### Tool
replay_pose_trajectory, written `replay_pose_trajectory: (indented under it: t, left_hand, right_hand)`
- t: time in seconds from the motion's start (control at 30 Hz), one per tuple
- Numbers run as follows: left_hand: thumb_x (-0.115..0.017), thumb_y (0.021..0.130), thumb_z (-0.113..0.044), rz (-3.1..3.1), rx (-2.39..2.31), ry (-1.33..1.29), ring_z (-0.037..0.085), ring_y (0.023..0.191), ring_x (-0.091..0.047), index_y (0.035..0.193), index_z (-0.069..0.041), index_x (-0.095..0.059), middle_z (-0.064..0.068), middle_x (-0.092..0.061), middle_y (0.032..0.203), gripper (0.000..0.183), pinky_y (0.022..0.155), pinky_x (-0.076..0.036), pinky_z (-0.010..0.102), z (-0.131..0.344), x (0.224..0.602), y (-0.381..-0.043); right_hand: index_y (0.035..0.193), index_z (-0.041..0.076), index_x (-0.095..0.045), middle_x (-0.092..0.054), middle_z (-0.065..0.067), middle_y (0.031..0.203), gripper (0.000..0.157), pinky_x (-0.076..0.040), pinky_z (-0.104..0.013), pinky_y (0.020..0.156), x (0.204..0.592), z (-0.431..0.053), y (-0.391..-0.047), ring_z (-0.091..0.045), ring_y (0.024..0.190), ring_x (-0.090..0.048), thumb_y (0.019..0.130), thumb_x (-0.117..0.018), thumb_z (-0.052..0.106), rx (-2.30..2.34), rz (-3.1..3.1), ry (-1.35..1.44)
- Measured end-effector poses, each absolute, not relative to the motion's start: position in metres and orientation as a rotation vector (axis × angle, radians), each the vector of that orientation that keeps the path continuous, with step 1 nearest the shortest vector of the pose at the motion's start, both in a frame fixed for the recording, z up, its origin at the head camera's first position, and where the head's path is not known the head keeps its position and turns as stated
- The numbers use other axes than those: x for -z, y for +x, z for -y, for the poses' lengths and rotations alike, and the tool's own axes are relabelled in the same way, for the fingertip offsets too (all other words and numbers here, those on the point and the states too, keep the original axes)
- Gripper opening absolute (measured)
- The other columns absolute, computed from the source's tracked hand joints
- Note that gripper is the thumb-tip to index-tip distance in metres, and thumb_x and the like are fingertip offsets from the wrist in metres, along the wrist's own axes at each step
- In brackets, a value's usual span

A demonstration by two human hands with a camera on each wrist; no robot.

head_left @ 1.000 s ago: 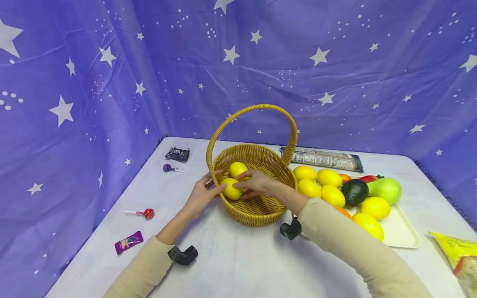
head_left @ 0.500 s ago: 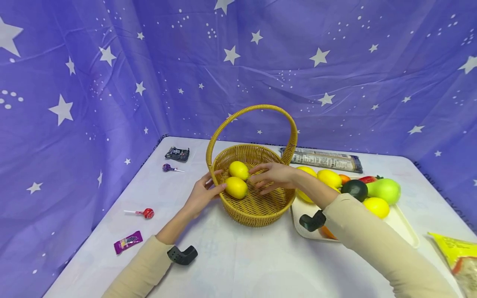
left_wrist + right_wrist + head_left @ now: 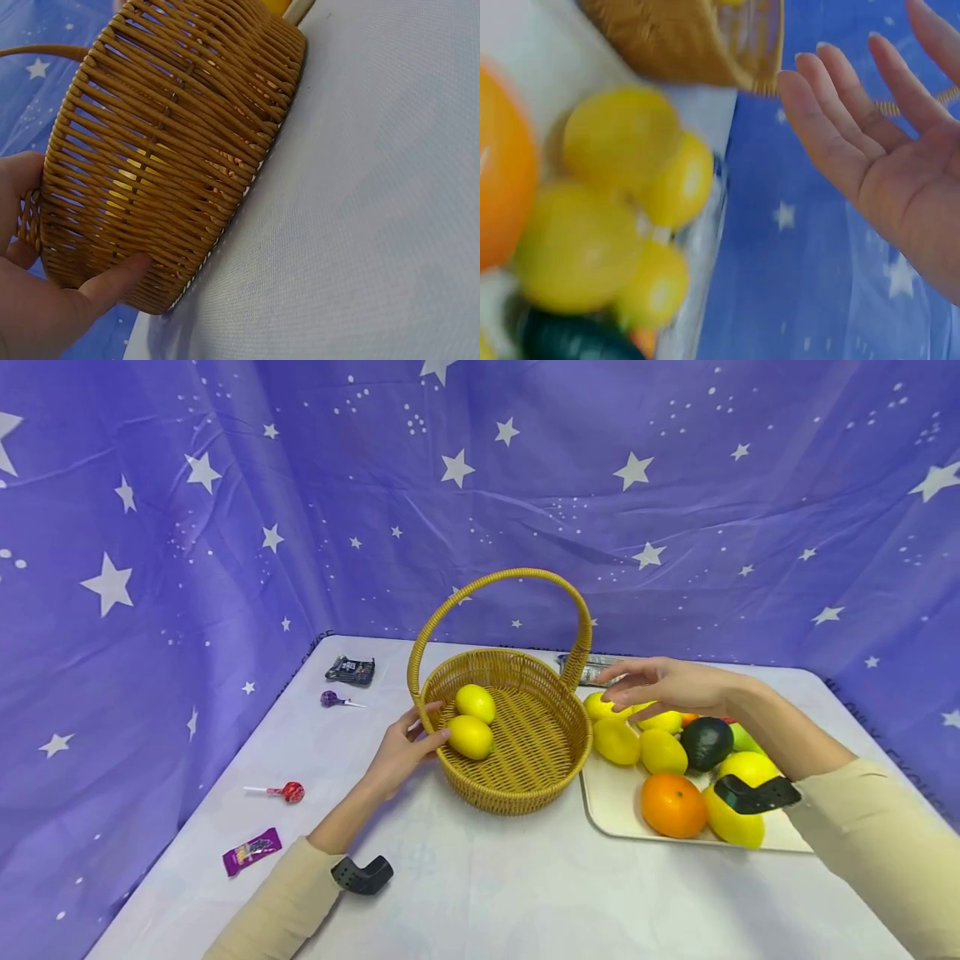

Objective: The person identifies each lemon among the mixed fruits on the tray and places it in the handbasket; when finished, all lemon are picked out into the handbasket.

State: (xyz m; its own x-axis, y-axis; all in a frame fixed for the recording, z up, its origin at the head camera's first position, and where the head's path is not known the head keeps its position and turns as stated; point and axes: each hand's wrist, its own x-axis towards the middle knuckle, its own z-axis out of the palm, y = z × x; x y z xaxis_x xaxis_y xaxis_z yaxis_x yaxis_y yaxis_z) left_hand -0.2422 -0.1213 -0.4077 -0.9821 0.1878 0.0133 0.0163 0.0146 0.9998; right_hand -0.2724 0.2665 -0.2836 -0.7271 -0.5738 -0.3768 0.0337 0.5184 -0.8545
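A round wicker basket [image 3: 510, 793] with a tall arched handle stands mid-table. Inside it, at the left, lie two lemons, the nearer lemon [image 3: 470, 737] and the farther lemon [image 3: 476, 703]. My left hand [image 3: 397, 756] grips the basket's left rim by the foot of the handle; in the left wrist view one finger presses the woven wall [image 3: 172, 142] from outside. My right hand [image 3: 675, 685] is over the far side of the fruit tray [image 3: 611, 822], fingers spread and holding nothing. Beneath it lie several lemons [image 3: 577, 247], an avocado [image 3: 707, 743] and an orange [image 3: 673, 806].
Left on the table are a red lollipop [image 3: 292, 792], a purple candy packet [image 3: 252, 852], a purple lollipop [image 3: 330, 698] and a dark packet [image 3: 350, 670]. A long package [image 3: 600, 668] lies behind the basket and tray. A starry purple curtain [image 3: 480, 510] hangs behind.
My right hand has let go of the nearer lemon, left the basket and moved right to above the tray. The lemon shifted slightly in the basket. My left hand stays on the rim.
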Motion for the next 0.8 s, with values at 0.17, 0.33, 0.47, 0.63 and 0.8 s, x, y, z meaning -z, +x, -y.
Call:
replay_pose_trajectory:
  t: [0.17, 0.33, 0.47, 0.63, 0.8]
  left_hand:
    - [-0.062, 0.094, -0.006, -2.144, -2.114, 0.215, 0.04, 0.134, -0.038, 0.145, 0.001, -0.038, 0.022, -0.028, 0.152, 0.057, 0.09, -0.055, 0.037, 0.122, 0.406, -0.242]
    - [-0.062, 0.094, -0.005, -2.134, -2.117, 0.219, 0.039, 0.134, -0.037, 0.145, 0.001, -0.037, 0.022, -0.028, 0.152, 0.057, 0.092, -0.054, 0.039, 0.122, 0.407, -0.242]
    - [-0.062, 0.094, -0.006, -2.123, -2.121, 0.21, 0.039, 0.134, -0.038, 0.146, 0.001, -0.037, 0.021, -0.029, 0.152, 0.058, 0.093, -0.053, 0.041, 0.122, 0.407, -0.242]
    - [-0.062, 0.094, -0.006, -2.104, -2.133, 0.209, 0.039, 0.134, -0.036, 0.146, 0.001, -0.036, 0.022, -0.028, 0.152, 0.058, 0.095, -0.051, 0.043, 0.122, 0.407, -0.242]
    - [-0.061, 0.094, -0.005, -2.101, -2.13, 0.217, 0.039, 0.135, -0.035, 0.146, 0.002, -0.035, 0.021, -0.028, 0.153, 0.058, 0.095, -0.051, 0.044, 0.122, 0.408, -0.242]
  right_hand:
    - [0.145, 0.001, -0.034, -0.036, -0.028, 0.142, 0.053, -0.044, -0.051, 0.102, 0.29, -0.309, -0.251, -0.04, 0.127, -0.044, 0.099, -0.056, 0.018, 1.188, -2.141, -0.428]
    - [0.146, -0.003, -0.028, -0.033, -0.03, 0.145, 0.056, -0.049, -0.044, 0.099, 0.304, -0.347, -0.23, -0.028, 0.126, -0.048, 0.1, -0.054, 0.017, 1.183, -2.157, -0.404]
    - [0.147, -0.002, -0.028, -0.031, -0.032, 0.146, 0.053, -0.049, -0.048, 0.098, 0.315, -0.374, -0.216, -0.023, 0.124, -0.051, 0.103, -0.049, 0.017, 1.158, -2.171, -0.393]
    - [0.146, -0.004, -0.028, -0.038, -0.032, 0.138, 0.051, -0.051, -0.052, 0.094, 0.33, -0.399, -0.201, -0.025, 0.117, -0.056, 0.104, -0.046, 0.018, 1.153, -2.196, -0.338]
    - [0.145, -0.008, -0.026, -0.043, -0.027, 0.134, 0.052, -0.052, -0.053, 0.091, 0.348, -0.41, -0.189, -0.026, 0.113, -0.057, 0.104, -0.046, 0.017, 1.164, -2.182, -0.284]
